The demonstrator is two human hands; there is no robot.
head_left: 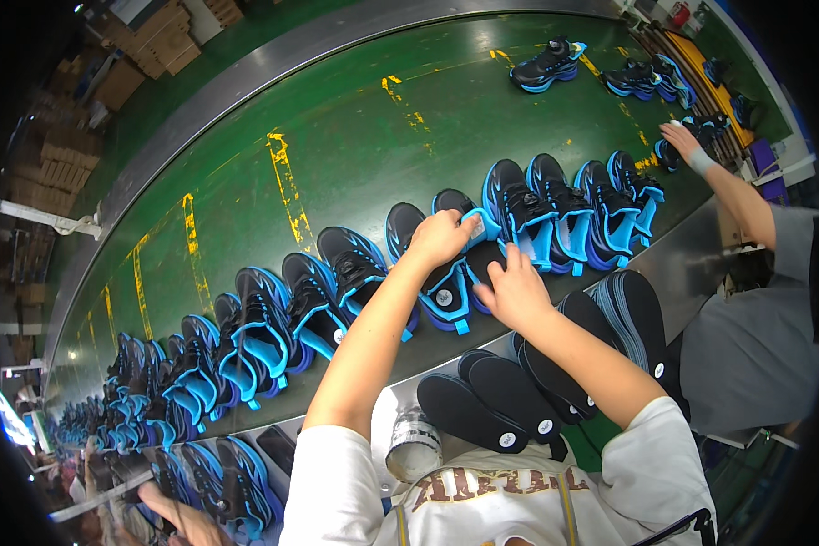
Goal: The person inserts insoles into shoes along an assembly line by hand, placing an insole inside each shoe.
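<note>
Black-and-blue shoe [453,273] sits on the green belt [355,136]. Your left hand [441,237] grips its collar; your right hand [516,291] rests spread beside it.

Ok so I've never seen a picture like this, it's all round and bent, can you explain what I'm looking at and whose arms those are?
There is one picture, taken by a wide-angle camera worn on a person's head and looking down, so straight edges curve. The two bare arms coming from the bottom are that person's own. Their left hand and right hand are both on a black and blue shoe, one of a long row of matching shoes on a green conveyor belt. Just below the hands lies a stack of black insoles. The arm in grey at right, with its hand reaching towards other shoes, belongs to a co-worker.
</note>
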